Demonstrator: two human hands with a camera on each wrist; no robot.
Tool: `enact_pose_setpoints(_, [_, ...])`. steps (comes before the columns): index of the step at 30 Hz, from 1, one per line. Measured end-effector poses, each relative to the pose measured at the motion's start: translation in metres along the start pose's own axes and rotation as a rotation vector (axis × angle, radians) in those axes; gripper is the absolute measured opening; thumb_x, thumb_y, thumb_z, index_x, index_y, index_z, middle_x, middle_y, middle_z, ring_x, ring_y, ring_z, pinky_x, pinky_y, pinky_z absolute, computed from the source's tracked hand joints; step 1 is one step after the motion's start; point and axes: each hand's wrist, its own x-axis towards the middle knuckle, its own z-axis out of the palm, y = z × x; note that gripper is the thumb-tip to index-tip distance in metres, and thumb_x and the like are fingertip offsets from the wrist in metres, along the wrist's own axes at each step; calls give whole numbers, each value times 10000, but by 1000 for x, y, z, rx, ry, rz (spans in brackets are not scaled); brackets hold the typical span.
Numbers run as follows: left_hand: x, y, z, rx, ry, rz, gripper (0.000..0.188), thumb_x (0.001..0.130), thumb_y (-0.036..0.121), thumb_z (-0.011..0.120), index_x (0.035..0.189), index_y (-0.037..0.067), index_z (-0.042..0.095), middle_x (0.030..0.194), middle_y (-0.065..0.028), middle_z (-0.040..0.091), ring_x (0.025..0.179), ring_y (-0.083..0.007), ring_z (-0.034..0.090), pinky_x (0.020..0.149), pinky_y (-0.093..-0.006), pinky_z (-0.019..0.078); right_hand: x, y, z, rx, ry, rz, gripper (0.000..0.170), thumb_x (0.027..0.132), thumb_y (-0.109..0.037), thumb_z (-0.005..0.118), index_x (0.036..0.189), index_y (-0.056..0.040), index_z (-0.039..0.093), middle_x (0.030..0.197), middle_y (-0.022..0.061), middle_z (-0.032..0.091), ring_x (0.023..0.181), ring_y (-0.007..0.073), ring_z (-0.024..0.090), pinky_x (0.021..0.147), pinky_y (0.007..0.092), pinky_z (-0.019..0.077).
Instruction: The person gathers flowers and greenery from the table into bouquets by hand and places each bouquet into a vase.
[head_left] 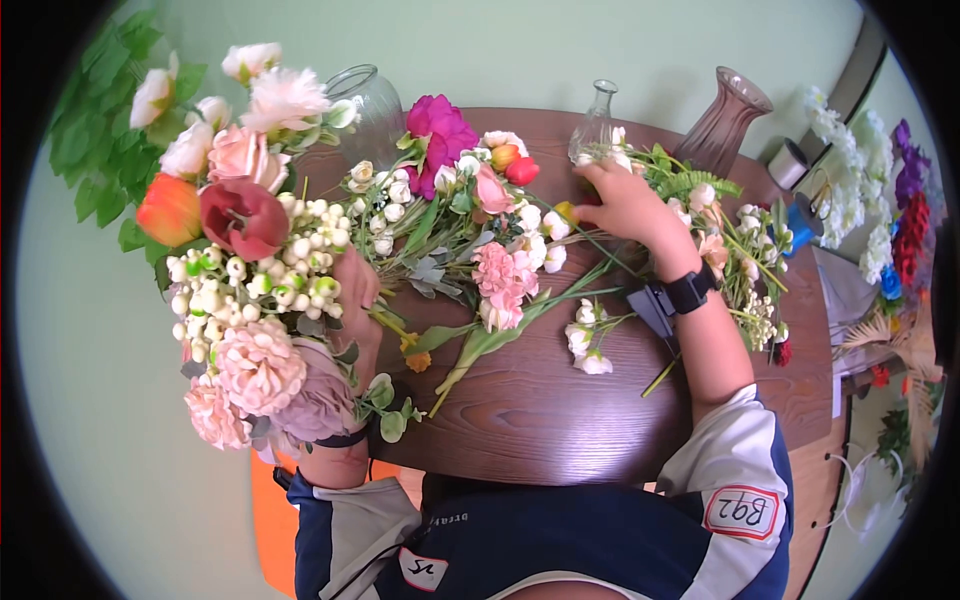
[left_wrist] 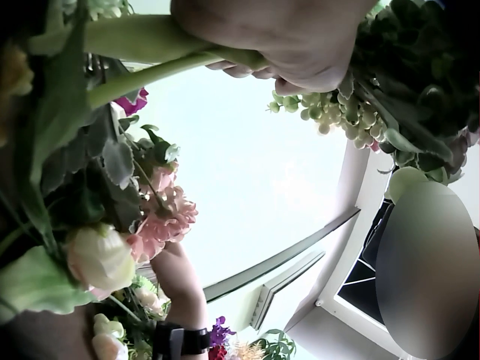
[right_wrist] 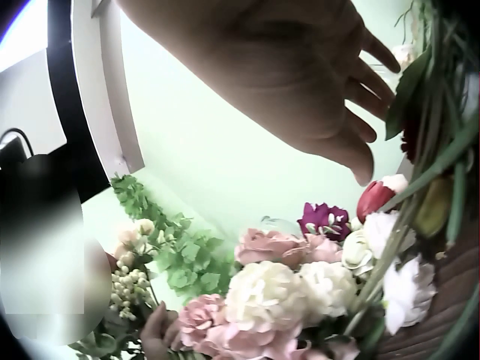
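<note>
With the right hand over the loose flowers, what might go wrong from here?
The right hand is near the small clear vase and might knock it. Stems overlap on the table, so lifting one may drag others. The wide bouquet in the left hand might shed a stem if the grip loosens.

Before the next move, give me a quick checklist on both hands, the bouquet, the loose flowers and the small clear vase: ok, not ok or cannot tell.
1. Left hand holding the bouquet: ok, it grips it up off the table.
2. Every bouquet stem secure: cannot tell, blooms hide much of the grip.
3. Right hand free: ok, its fingers are spread and no stem shows in them.
4. Loose flowers separated: not ok, they overlap and stems cross.
5. Right hand off the small vase: cannot tell, fingertips look close to its base.
</note>
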Motion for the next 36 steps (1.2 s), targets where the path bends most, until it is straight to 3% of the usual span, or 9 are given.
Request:
enact_pose_setpoints(2, [-1,8,6,14,25,22,393,931,242,442,572,147,316,475,45,257,438,-59,271,462,-215,238,2,6,8,-227,-193,85,483,686,-251,713,1107,-66,563,1104,149,550,1039,307,528,871,388,425])
enact_pose_setpoints(9, [-2,3,6,52,11,40,397,953,294,411,591,146,336,480,41,283,426,-69,275,442,-223,253,5,8,-4,-129,-93,57,331,647,-127,718,956,-56,624,911,123,603,871,300,587,746,383,465])
enact_pose_setpoints(15, [-8,8,10,21,-124,54,405,961,276,387,584,144,318,471,46,258,396,-65,251,418,-215,239,6,-14,-33,70,446,-39,220,661,-109,704,870,-78,641,847,116,608,787,289,596,692,363,478])
enact_pose_setpoints(17, [-5,1,4,-23,-44,56,396,961,260,383,588,144,321,472,50,242,392,-59,238,407,-215,228,4,-26,-47,350,773,-78,213,707,-67,685,913,-57,633,825,97,625,742,194,598,663,304,473])
enact_pose_setpoints(20, [-5,0,2,28,-14,115,372,954,227,390,599,141,322,483,48,246,406,-59,243,425,-219,236,-8,-37,-68,565,961,-215,221,794,-41,639,1006,-12,583,853,44,626,777,70,572,690,203,456])
enact_pose_setpoints(23, [-5,-1,0,25,-24,135,345,947,209,399,618,137,327,491,48,251,421,-58,253,446,-218,247,-21,-56,-83,648,1065,-326,228,816,0,603,1040,-5,563,917,47,610,808,80,569,711,199,458])
enact_pose_setpoints(25, [-4,-3,1,22,26,106,332,947,208,402,629,136,334,494,48,254,421,-56,253,448,-217,248,-19,-49,-85,587,1066,-340,275,794,-2,619,1063,-21,566,923,38,610,814,80,565,734,212,460])
enact_pose_setpoints(29, [-3,-8,3,-24,47,111,336,938,232,426,625,142,343,497,49,259,421,-54,263,448,-216,252,-13,-48,-68,512,569,-262,401,735,-62,660,1124,-77,568,1040,74,599,936,185,568,806,313,452])
enact_pose_setpoints(36, [-5,-4,10,-75,61,124,332,929,245,447,627,144,353,499,51,264,420,-50,276,447,-213,253,-7,-43,-56,349,413,-257,366,732,-105,663,1081,-51,567,1045,124,581,993,285,550,874,343,422])
